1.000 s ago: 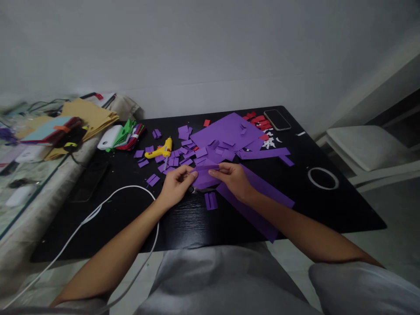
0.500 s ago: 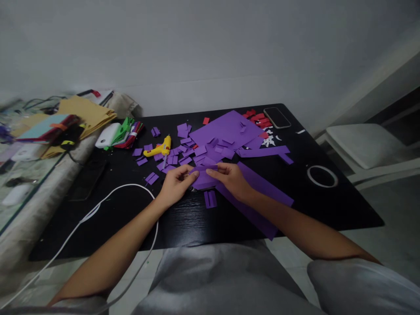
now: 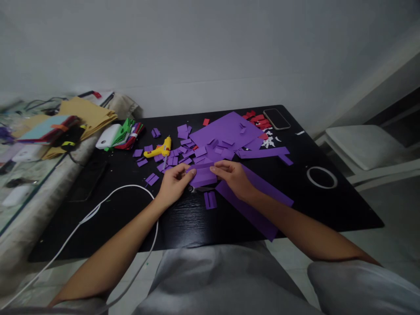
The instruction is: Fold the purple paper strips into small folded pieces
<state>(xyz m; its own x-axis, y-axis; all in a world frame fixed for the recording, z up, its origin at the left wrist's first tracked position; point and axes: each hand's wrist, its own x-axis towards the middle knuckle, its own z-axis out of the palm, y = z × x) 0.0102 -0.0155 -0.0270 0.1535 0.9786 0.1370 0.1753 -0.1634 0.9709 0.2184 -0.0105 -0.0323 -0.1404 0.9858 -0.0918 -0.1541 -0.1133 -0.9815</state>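
Observation:
Between my two hands is a creased piece of purple paper [image 3: 203, 175], held above the table. My left hand [image 3: 176, 181] pinches its left end between thumb and fingers. On the right end, my right hand [image 3: 232, 176] is closed with the thumb on top. A small folded purple piece [image 3: 210, 200] lies on the table just below. Under the held paper, a dark tool, partly hidden, shows only in part. A long purple sheet [image 3: 259, 205] passes beneath my right forearm. Several small folded purple pieces [image 3: 183, 153] lie scattered beyond my hands.
A yellow glue gun [image 3: 159, 148] lies among the purple pieces. Behind are a large purple sheet [image 3: 226, 127], red scraps [image 3: 257, 119] and a phone [image 3: 277, 119]. A white ring [image 3: 322, 177] is at right; a white cable [image 3: 113, 192] loops at left on the black table [image 3: 131, 232].
The purple paper has tilted so that more of its creased face shows. My right hand's fingers have shifted slightly on its right end. The things on the table have stayed put.

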